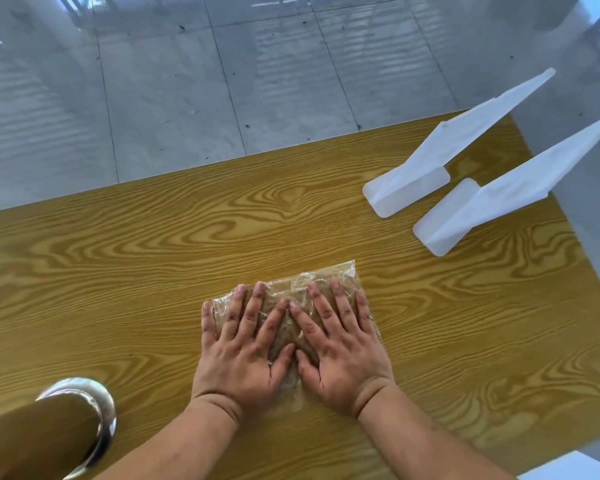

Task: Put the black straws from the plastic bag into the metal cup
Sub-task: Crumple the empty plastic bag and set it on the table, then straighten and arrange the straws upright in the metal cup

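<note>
Nearest the camera, at the lower left, stands the metal cup (84, 424), its shiny rim curved and its side mirroring the wood grain. Beyond it to the right, the clear, crinkled plastic bag (329, 278) lies flat on the yellow wood-grain tabletop (153, 271). Left hand (243, 355) and right hand (340, 358) press palms down on the bag, fingers spread, grip released, grasping nothing. No straws can be made out. Two white plastic wedge-shaped stands (440, 161) sit well beyond the bag, to the right.

Bare forearms, no sleeves, left hand (243, 351), right hand (343, 355)
</note>
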`<action>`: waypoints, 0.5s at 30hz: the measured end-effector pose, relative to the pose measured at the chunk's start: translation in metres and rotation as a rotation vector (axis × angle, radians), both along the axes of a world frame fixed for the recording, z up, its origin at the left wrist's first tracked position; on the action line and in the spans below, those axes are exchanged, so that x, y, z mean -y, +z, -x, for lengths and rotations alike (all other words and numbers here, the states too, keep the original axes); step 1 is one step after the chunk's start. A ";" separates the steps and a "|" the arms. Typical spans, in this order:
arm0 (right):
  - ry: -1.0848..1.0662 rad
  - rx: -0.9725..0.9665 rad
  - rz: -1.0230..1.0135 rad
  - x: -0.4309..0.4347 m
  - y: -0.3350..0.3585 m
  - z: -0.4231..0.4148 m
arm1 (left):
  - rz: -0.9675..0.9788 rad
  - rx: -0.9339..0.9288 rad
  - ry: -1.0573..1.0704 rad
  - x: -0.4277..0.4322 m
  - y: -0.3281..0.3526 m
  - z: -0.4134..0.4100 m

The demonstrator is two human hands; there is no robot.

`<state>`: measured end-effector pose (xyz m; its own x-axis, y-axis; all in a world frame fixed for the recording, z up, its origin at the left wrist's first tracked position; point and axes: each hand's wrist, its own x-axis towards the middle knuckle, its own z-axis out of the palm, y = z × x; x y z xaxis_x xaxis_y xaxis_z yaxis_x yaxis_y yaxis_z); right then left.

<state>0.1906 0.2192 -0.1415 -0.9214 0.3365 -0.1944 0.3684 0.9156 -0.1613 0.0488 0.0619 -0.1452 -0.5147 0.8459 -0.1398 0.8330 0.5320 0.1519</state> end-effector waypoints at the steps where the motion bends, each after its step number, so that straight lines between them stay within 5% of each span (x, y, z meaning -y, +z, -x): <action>1: -0.001 0.001 0.000 0.000 -0.001 0.000 | 0.003 -0.002 0.000 0.000 0.000 0.000; 7: -0.001 0.041 0.032 -0.001 0.005 0.003 | 0.040 0.042 0.009 -0.006 0.005 -0.001; 15: -0.086 0.298 0.168 0.001 0.062 0.029 | 0.351 0.105 -0.014 -0.016 0.062 0.011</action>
<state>0.1619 0.2179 -0.0798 -0.7853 0.3512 -0.5099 0.4969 0.8488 -0.1806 0.0381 0.0777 -0.0830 -0.4706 0.7438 -0.4747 0.8303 0.5553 0.0470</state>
